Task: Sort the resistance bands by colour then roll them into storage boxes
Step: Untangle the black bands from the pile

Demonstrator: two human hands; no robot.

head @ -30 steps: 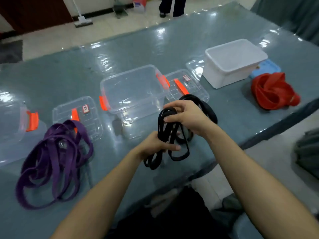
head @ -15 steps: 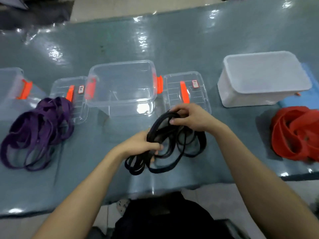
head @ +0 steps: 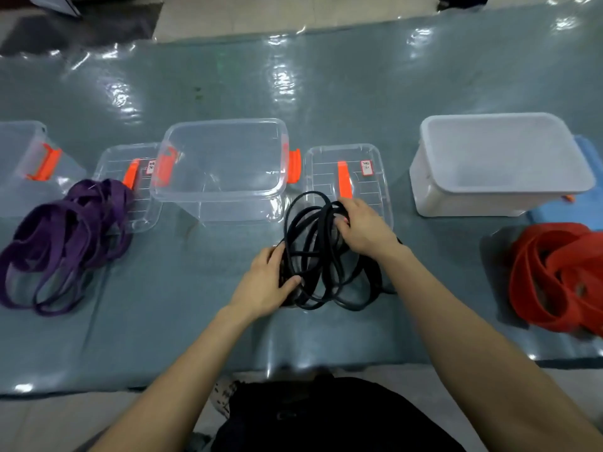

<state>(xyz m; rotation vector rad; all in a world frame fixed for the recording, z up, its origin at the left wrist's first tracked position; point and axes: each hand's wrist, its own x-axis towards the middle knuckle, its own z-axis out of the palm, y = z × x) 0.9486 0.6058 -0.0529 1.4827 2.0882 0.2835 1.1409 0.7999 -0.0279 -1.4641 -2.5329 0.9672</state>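
A bundle of black resistance bands [head: 318,256] lies looped on the table in front of me. My left hand [head: 266,283] grips its near left side, thumb curled over the strands. My right hand [head: 362,226] holds the far right part of the same bundle, fingers curled into the loops. A pile of purple bands [head: 62,243] lies at the left. Red bands [head: 561,275] are heaped at the right. An open clear storage box [head: 222,190] with orange latches stands just beyond the black bands.
A clear lid [head: 375,177] lies right of the clear box, partly under the black bands. Another lid [head: 137,187] sits by the purple pile, a second clear box [head: 23,161] at far left. A white box [head: 483,197] stands at the right on a blue lid [head: 567,213].
The black bands came down from mid-air onto the table, spread into wider loops. Both hands lowered with them. The camera tipped down and now faces the table squarely.
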